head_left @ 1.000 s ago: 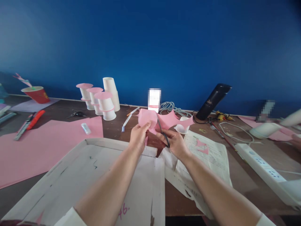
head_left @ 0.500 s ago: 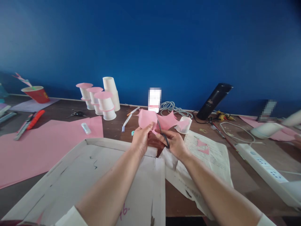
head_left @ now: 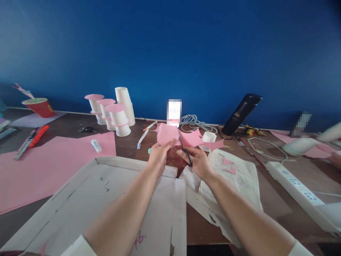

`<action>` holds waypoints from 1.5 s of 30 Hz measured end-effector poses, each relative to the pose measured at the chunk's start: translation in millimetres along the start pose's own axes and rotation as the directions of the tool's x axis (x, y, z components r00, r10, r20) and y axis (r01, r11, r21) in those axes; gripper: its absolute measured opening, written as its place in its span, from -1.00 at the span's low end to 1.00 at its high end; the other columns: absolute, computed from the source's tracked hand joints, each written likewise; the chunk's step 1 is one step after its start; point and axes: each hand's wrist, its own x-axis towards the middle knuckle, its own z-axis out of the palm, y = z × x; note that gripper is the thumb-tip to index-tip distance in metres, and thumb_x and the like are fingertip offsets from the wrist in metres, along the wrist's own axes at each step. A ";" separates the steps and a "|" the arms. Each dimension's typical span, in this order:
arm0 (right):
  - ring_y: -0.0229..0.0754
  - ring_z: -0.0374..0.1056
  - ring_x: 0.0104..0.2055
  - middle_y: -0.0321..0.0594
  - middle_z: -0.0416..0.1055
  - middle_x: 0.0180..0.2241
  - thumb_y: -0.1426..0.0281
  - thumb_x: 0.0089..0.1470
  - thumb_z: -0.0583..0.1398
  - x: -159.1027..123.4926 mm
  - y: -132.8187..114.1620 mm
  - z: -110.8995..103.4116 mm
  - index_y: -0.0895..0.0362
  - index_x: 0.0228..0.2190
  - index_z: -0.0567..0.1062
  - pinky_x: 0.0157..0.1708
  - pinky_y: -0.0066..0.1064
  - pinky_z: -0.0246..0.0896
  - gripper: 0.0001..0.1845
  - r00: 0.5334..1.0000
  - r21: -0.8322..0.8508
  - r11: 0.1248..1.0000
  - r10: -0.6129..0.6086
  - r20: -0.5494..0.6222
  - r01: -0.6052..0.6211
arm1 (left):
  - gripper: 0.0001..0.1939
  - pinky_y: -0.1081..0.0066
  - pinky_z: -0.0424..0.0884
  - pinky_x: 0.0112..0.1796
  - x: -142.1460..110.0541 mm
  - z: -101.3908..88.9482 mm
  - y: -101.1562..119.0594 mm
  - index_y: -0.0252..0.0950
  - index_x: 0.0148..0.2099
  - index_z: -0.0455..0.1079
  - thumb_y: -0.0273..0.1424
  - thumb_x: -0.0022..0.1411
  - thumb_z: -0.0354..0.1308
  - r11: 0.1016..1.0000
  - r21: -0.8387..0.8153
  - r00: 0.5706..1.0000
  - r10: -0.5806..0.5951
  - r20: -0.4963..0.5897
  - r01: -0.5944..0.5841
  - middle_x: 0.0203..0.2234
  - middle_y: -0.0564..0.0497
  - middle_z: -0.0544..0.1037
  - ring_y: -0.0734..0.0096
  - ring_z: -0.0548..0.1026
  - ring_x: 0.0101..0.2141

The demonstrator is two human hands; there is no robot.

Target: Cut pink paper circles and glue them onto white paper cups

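Observation:
Pinched in my left hand (head_left: 159, 156) is a piece of pink paper (head_left: 166, 134) with a rounded edge. My right hand (head_left: 198, 161) is closed round a pair of dark-handled scissors (head_left: 187, 154). Their blades meet the paper at its right side. A jagged pink offcut (head_left: 192, 138) trails from the paper to the right, passing in front of a white paper cup (head_left: 208, 138). Below my hands lie a white cardboard box lid (head_left: 112, 192) and a printed sheet (head_left: 243, 174) with small pink scraps on it.
Stacked white cups with pink discs (head_left: 119, 119) stand at the back left. Large pink sheets (head_left: 66, 163) carry a utility knife (head_left: 28, 142) and an eraser (head_left: 96, 145). On the right are a black bottle (head_left: 241, 115), a power strip (head_left: 298, 188) and another person's hand (head_left: 336, 159).
The offcut's loose end has swung right and flattened in front of the white cup. The paper in my left hand has turned slightly. Both hands stay nearly in place.

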 end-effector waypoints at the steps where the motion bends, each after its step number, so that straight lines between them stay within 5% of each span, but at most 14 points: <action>1: -0.29 0.23 -0.56 -0.33 0.38 -0.60 0.07 -0.06 0.31 -0.1 0.1 0.0 0.13 -0.19 0.63 -0.55 -0.45 0.19 -0.53 1.000 0.004 1.000 -0.005 0.005 0.005 | -0.70 0.53 0.24 -0.64 -0.1 0.3 0.5 -0.37 -0.48 0.43 -0.31 -0.19 0.45 1.000 -0.005 1.000 0.003 -0.005 -0.003 -0.73 0.11 0.37 0.60 0.28 -0.70; 11: -0.11 0.40 -0.39 -0.27 0.47 -0.55 0.05 -0.02 0.29 -1.6 -0.2 -0.3 0.13 -0.19 0.62 -0.41 -0.36 0.31 -0.53 0.999 0.019 1.000 -0.022 0.041 0.021 | -0.68 0.51 0.22 -0.62 2.0 -0.9 0.4 -0.37 -0.48 0.40 -0.32 -0.21 0.45 1.000 -0.006 0.999 0.025 -0.035 -0.025 -0.71 0.11 0.38 0.59 0.30 -0.68; 19: -0.13 0.38 -0.41 -0.27 0.44 -0.58 0.06 -0.01 0.28 -2.1 -0.4 -0.6 0.14 -0.22 0.64 -0.47 -0.39 0.27 -0.55 0.998 -0.018 0.998 -0.058 0.027 0.059 | -0.66 0.52 0.19 -0.59 -1.5 3.0 5.5 -0.37 -0.49 0.38 -0.33 -0.26 0.46 0.999 -0.029 0.998 0.032 -0.059 -0.034 -0.70 0.14 0.35 0.64 0.23 -0.66; 31: -0.31 0.21 -0.61 -0.34 0.34 -0.67 0.07 -0.13 0.35 -4.2 -5.9 4.3 0.17 -0.18 0.63 -0.58 -0.44 0.21 -0.47 0.998 0.020 0.999 0.049 -0.029 -0.048 | -0.72 0.54 0.12 -0.58 0.1 2.3 6.8 -0.35 -0.48 0.38 -0.36 -0.19 0.42 0.997 -0.037 0.993 0.060 -0.105 -0.064 -0.69 0.16 0.30 0.66 0.20 -0.65; 39: -0.33 0.18 -0.62 -0.36 0.33 -0.66 0.05 -0.12 0.33 -7.6 -9.2 9.6 0.14 -0.20 0.63 -0.59 -0.44 0.21 -0.49 0.999 0.059 0.997 0.047 -0.026 -0.045 | -0.60 0.59 0.15 -0.60 0.8 4.3 0.6 -0.34 -0.43 0.32 -0.32 -0.23 0.46 0.975 -0.223 1.000 0.011 -0.014 -0.014 -0.63 0.17 0.30 0.68 0.21 -0.62; 45: -0.33 0.20 -0.61 -0.36 0.34 -0.65 0.08 -0.13 0.35 -4.0 -0.6 8.3 0.17 -0.17 0.61 -0.57 -0.45 0.20 -0.47 0.999 0.117 0.992 0.048 0.017 -0.049 | -0.59 0.57 0.15 -0.62 -0.8 5.3 -2.7 -0.33 -0.47 0.29 -0.29 -0.23 0.47 0.989 -0.146 0.998 0.023 -0.051 -0.030 -0.67 0.19 0.28 0.69 0.18 -0.66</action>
